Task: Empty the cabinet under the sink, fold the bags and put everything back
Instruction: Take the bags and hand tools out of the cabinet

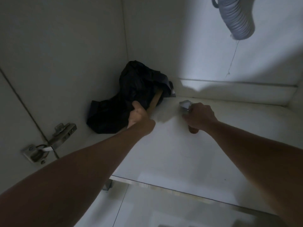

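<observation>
Right now: both arms are reaching deep into the white cabinet under the sink, toward its back left corner.
Left hand: the left hand (139, 114) is gripping the crumpled black plastic bag (131, 97), thumb pressing on top, fingers hiding under the folds.
Bag position: the bag is slumping in the back left corner on the white cabinet floor (172, 145), touching the left wall.
Wooden piece: a tan stick-like wooden handle (155, 100) is poking out from beneath the bag, just beside the left hand; what it belongs to is hidden.
Right hand: the right hand (200, 117) is closing around a wooden-handled tool with a grey metal head (185, 106), its butt end showing below the fist; probably a hammer, though blur is making that uncertain.
Snag risk: pulling the bag could be dragging the hidden wooden piece along, letting it drop on the cabinet floor or tear the thin plastic.
Overhead risk: the grey ribbed drain hose (236, 18) is hanging above right; lifting the right arm carelessly could be knocking it.
Door side: the metal hinge (49, 143) is sitting close to the left forearm, where the bag might be catching on the way out.
Light: the corner is dim, so small items under the bag may be going unnoticed.
</observation>
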### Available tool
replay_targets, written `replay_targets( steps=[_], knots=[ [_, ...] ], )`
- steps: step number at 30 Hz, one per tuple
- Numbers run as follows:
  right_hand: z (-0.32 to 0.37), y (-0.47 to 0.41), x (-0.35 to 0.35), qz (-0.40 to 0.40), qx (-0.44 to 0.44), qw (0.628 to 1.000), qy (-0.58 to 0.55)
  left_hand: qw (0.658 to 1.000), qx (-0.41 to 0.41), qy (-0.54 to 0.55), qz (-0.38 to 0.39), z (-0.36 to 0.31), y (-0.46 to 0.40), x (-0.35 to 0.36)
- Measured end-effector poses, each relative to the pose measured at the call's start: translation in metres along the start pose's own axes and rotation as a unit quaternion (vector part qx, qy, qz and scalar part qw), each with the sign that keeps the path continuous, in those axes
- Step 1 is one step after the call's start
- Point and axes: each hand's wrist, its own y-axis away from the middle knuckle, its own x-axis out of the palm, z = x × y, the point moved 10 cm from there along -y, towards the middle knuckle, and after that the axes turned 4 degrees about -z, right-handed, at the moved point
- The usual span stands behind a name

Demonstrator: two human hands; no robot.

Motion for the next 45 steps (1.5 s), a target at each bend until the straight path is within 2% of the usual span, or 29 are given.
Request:
replay_targets(
  steps=[4,8,13,17,21,25,30,36,39,45],
  knots=[
    [0.002,0.018,-0.029,-0.006,0.001,1.000,0.005,0.998,-0.006,0.039,0.051,-0.017,0.026,-0.005],
    [-0.001,0.036,-0.053,-0.001,0.021,1.000,-0.010,0.997,0.006,0.042,0.060,-0.032,0.048,-0.019],
    [0.003,0.075,-0.090,0.005,0.056,0.997,-0.046,0.990,-0.042,0.121,0.058,-0.033,0.085,-0.052],
    [0.025,0.116,-0.107,0.035,0.030,0.998,-0.041,0.967,-0.088,0.202,0.130,-0.026,0.122,-0.068],
    [0.043,0.159,-0.127,0.038,-0.002,0.999,-0.012,0.955,-0.055,0.230,0.178,-0.024,0.168,-0.085],
    [0.058,0.211,-0.127,0.005,-0.008,1.000,0.006,0.955,-0.034,0.249,0.159,0.012,0.204,-0.118],
    [0.096,0.284,-0.112,0.014,-0.006,1.000,0.009,0.967,-0.001,0.225,0.118,0.071,0.253,-0.181],
    [0.152,0.350,-0.060,0.071,-0.028,0.996,0.040,0.973,-0.011,0.207,0.098,0.153,0.303,-0.234],
    [0.162,0.378,-0.019,0.105,-0.043,0.992,0.059,0.976,-0.032,0.195,0.090,0.195,0.330,-0.241],
    [0.143,0.431,0.071,0.181,-0.009,0.983,0.039,0.976,-0.088,0.185,0.073,0.274,0.376,-0.224]
  ],
)
